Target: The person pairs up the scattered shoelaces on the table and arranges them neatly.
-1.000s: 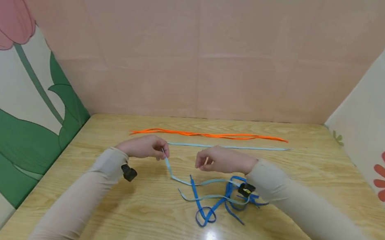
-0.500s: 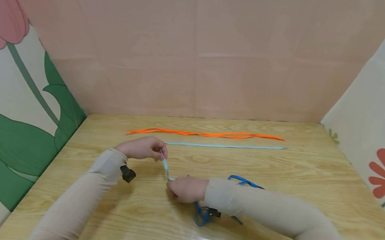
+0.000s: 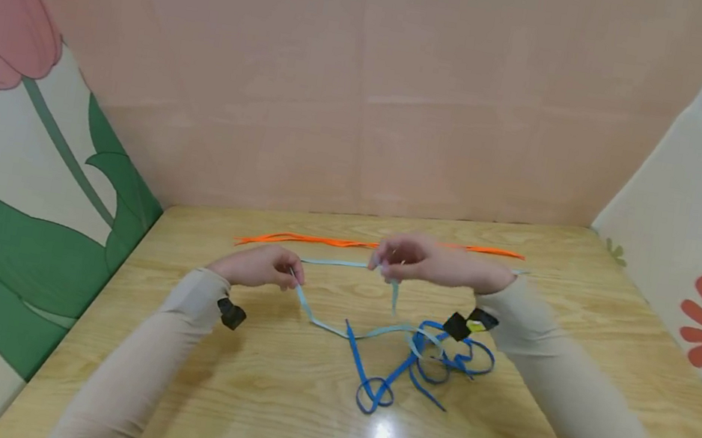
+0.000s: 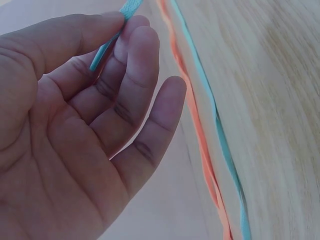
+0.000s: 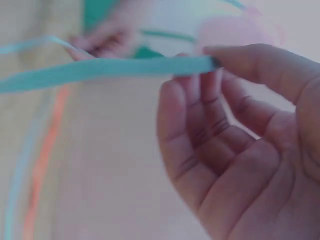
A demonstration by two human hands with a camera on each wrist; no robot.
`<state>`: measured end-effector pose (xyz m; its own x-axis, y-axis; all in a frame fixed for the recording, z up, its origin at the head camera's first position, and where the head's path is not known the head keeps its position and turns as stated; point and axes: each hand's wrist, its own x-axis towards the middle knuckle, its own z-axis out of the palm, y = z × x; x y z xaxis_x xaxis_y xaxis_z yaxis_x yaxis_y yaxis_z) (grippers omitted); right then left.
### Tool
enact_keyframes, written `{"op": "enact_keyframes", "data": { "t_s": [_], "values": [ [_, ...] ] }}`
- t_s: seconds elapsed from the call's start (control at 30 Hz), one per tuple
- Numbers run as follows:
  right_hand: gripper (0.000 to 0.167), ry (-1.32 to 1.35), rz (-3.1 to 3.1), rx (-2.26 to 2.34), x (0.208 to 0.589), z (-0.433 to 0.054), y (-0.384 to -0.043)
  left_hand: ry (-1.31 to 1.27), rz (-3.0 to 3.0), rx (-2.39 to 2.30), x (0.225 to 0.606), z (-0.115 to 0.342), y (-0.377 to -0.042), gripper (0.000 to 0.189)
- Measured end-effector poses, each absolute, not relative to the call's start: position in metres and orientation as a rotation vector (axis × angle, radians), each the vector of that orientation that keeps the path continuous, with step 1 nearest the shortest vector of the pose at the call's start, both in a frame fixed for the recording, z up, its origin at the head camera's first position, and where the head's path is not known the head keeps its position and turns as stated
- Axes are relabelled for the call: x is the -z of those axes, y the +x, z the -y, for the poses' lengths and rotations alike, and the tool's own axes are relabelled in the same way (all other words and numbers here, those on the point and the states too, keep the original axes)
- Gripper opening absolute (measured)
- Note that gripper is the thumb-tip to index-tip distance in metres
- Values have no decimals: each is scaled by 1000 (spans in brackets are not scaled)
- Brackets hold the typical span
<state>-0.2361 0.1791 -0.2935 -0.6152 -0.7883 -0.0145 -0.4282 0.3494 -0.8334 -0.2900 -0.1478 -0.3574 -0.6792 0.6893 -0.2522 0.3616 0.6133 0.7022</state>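
My left hand (image 3: 258,266) pinches one end of a light blue shoelace (image 3: 329,328) between thumb and forefinger. In the left wrist view, that pinched end (image 4: 103,52) pokes out past the thumb while the other fingers curl loosely. My right hand (image 3: 433,261) is raised at centre right and pinches the lace's other end by its dark tip, as the right wrist view shows on the flat lace (image 5: 125,67). Between the hands the lace sags to the table, overlapping a loose pile of blue shoelaces (image 3: 358,355) below the right hand.
Farther back, a second light blue lace (image 3: 337,263) lies straight across the wooden table (image 3: 269,403), partly behind the right hand. Orange laces (image 3: 300,239) lie beyond it, roughly parallel. A pink-covered wall (image 3: 369,100) rises behind the table, with flower-printed panels at both sides.
My right hand dipped down and left to the table, then rose back to the right with the light blue lace's free end in its fingers. The left hand has hardly moved.
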Motion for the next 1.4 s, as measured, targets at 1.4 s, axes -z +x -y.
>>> {"op": "enact_keyframes", "data": {
  "t_s": [1.4],
  "values": [
    [16, -127, -2145, 2159, 396, -448, -307, -85, -2734, -1523, 380, 264, -339, 37]
  ]
}}
